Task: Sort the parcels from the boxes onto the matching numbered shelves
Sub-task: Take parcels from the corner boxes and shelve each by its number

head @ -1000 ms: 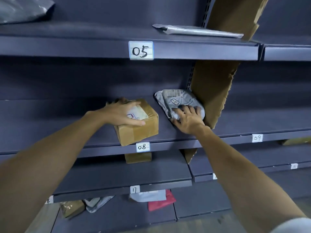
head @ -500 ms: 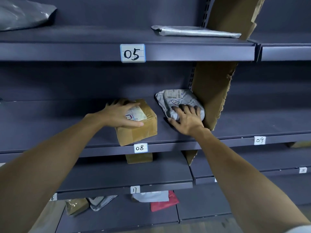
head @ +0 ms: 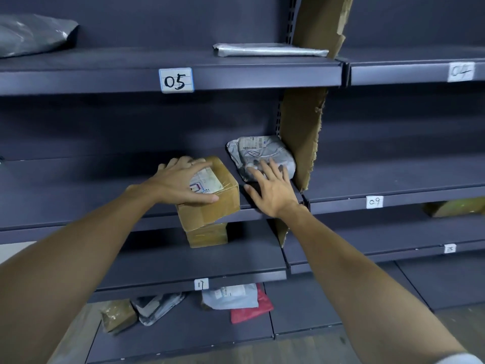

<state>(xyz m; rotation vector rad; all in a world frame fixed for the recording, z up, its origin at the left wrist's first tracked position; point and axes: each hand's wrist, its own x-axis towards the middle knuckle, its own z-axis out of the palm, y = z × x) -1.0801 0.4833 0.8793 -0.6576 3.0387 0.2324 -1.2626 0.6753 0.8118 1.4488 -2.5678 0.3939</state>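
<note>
Sitting at the front of the middle shelf (head: 78,187), the brown box (head: 212,206) sticks out a little over the shelf's edge. It has a white sticker on top. The left hand (head: 178,179) lies flat on top of the box. Its fingers are spread wide and its thumb runs along the near top edge.

Just to the right of the box lies a grey bag parcel (head: 259,151), crumpled, with a printed sticker on it. The right hand (head: 273,193) is flat and spread too. Its fingertips touch the front of the grey bag, and its palm is over the shelf. The bag leans against a tall cardboard wall (head: 301,137) that splits the shelves.

Right of that wall is a tag that says 09 (head: 374,202). Above, a tag says 05 (head: 176,80), and on that top shelf lie a flat silver parcel (head: 270,49) and a dark grey bag (head: 31,35) far to the left. Under the brown box sits a second brown box (head: 207,236), on the shelf with the tag 17 (head: 201,284). At the very bottom lie a small brown parcel (head: 118,315), a grey bag (head: 157,307), a pale bag (head: 231,296) and a red bag (head: 253,310).
</note>
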